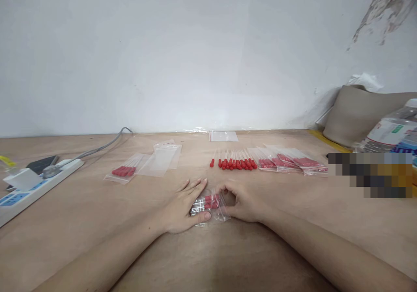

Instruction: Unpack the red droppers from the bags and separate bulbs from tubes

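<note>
On the table just in front of me lies a clear zip bag [213, 201] holding several red-tipped sticks that look like swabs. Flat across its left part rests my left hand [180, 209], fingers spread and thumb along the near side. At the bag's right end my right hand [243, 203] pinches the plastic between thumb and fingers. Beyond the hands is a row of loose red-tipped sticks [234, 164], their pale shafts pointing towards the wall. One stick [212, 163] lies slightly apart at the row's left.
Filled bags [293, 162] overlap to the right of the row. Another filled bag [124, 169] and flat bags [159, 159] lie left. A small bag stack [223, 136] is by the wall. A power strip [39, 187] stands far left, bottles [391, 131] far right.
</note>
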A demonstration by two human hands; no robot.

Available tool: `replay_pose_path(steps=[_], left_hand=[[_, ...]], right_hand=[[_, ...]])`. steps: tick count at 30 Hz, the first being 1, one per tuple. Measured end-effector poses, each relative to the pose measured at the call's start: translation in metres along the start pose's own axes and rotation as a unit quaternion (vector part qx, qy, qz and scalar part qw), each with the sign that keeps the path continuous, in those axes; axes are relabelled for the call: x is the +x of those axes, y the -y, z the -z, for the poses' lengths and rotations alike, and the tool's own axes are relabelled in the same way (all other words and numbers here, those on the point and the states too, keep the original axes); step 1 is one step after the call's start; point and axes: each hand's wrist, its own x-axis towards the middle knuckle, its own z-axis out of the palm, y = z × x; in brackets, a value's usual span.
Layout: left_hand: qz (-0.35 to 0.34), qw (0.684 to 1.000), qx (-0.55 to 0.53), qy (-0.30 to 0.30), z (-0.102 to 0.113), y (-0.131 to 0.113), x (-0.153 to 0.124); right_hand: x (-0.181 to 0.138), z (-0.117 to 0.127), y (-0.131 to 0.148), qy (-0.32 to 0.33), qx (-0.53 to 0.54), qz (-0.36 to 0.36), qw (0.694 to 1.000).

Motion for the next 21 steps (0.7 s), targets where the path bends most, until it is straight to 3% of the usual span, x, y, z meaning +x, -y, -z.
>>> replay_pose_path(steps=[3, 7, 13, 16, 21], left_hand=[[-0.001, 1.0, 0.0, -0.006, -0.0012, 0.0008, 0.0002], [0.001, 1.0, 0.001, -0.001, -0.0011, 0.0015, 0.0003], [0.015, 1.0, 0.0, 0.007, 0.0011, -0.0005, -0.0007], [0.011, 1.0, -0.003, 0.008, 0.0011, -0.0006, -0.0011], [0.014, 1.0, -0.006, 0.008, 0.0023, -0.0012, -0.001]], right_hand=[[0.002, -0.0066, -0.002, -0.006, -0.005, -0.043, 0.999], [0.0036, -0.0084, -0.0026, -0.004, -0.021, -0.049, 0.999], [0.0034, -0.0007, 0.0012, 0.048, 0.039, -0.095, 0.994], [0.0034, -0.0038, 0.0019, 0.035, 0.048, -0.102, 0.993], [0.0066, -0.0024, -0.0027, 0.03, 0.194, -0.192, 0.962]])
